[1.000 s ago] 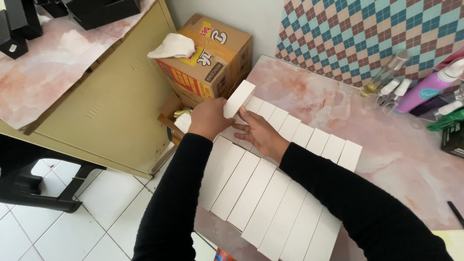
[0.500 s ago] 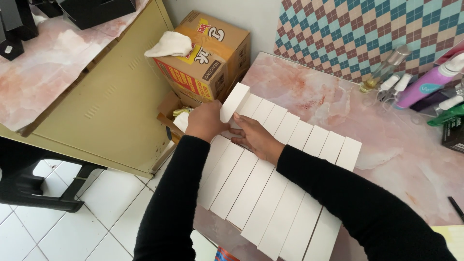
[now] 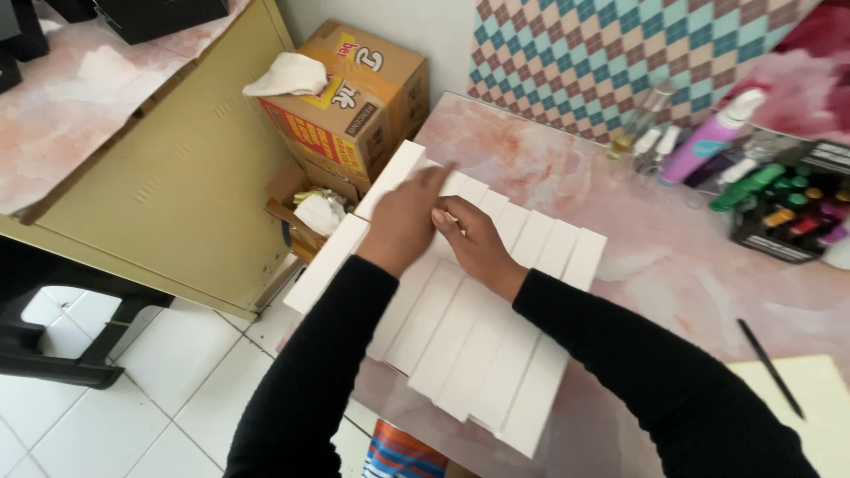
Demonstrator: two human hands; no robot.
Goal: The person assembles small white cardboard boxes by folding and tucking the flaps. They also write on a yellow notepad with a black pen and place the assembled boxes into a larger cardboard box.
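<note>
A large white sheet folded into long accordion pleats (image 3: 496, 345) lies on the pink marbled table (image 3: 673, 265), its left end hanging past the table edge. My left hand (image 3: 407, 217) lies flat, palm down, on the outermost pleats at the sheet's far left. My right hand (image 3: 474, 239) rests just beside it, fingertips pinching a fold under the left hand. Both arms wear black sleeves.
A brown cardboard box (image 3: 354, 106) with a white cloth (image 3: 288, 75) on top stands left of the table, beside a beige cabinet (image 3: 168, 195). Bottles (image 3: 708, 137) and a marker holder (image 3: 788, 208) sit at the back right. A black pen (image 3: 770, 367) lies by yellow paper (image 3: 810, 416).
My left hand has laid the raised end pleat down and now presses flat on it. The camera has moved closer to the sheet.
</note>
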